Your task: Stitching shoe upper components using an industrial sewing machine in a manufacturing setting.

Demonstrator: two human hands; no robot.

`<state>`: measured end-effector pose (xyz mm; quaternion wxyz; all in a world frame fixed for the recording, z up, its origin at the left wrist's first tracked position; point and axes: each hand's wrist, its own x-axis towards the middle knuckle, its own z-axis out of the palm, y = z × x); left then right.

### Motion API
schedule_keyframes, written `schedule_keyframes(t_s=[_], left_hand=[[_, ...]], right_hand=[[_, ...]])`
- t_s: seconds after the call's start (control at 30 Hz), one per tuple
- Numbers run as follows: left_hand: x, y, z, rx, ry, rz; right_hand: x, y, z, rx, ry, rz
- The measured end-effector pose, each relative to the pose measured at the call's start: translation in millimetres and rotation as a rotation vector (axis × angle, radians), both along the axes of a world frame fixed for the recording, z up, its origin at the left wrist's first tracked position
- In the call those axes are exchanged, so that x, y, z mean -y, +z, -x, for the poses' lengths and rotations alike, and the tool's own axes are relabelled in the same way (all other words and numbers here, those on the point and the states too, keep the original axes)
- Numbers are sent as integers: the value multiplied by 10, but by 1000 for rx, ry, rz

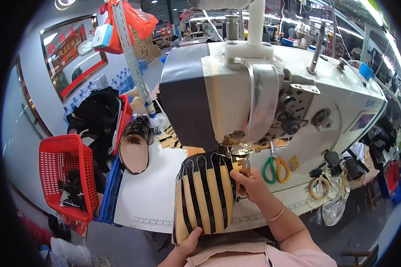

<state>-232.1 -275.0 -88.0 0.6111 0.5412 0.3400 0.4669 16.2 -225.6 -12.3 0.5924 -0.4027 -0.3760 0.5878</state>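
Observation:
A tan panel with black stripes (208, 196) lies under the sewing machine (240, 95), its top edge at the needle area and presser foot (241, 151). My left hand (186, 246) pinches the panel's near edge, thumb on top; its other fingers are hidden. Beside the needle, my right hand (252, 186) is closed at the panel's right edge. A small metal tool (246, 165), which looks like thread snips, sticks up from its fingers, partly hidden by them. Scissors with green and orange handles (276, 169) lie to the right of that hand.
On the left stand a red basket (87, 178) with black scraps, a blue crate (110, 193) and a pile of black material (96, 111). Stacked curved pieces with a pinkish face (134, 153) rest on the white table (151, 196). Thread or tape rolls (320, 188) sit at right.

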Motion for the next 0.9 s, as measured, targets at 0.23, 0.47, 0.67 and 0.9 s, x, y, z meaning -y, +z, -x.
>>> schedule_keyframes(t_s=[0.23, 0.47, 0.67, 0.9], left_hand=[[-112, 234, -36, -39, 4, -60], [-225, 439, -109, -29, 26, -242], [-405, 322, -97, 51, 48, -188], [-528, 415, -156, 191, -11, 105]], right_hand=[[-102, -59, 19, -14, -50, 5], [-77, -22, 33, -7, -57, 17], [-84, -23, 46, -3, -84, 18], [-82, 3, 91, 60, -120, 12]])
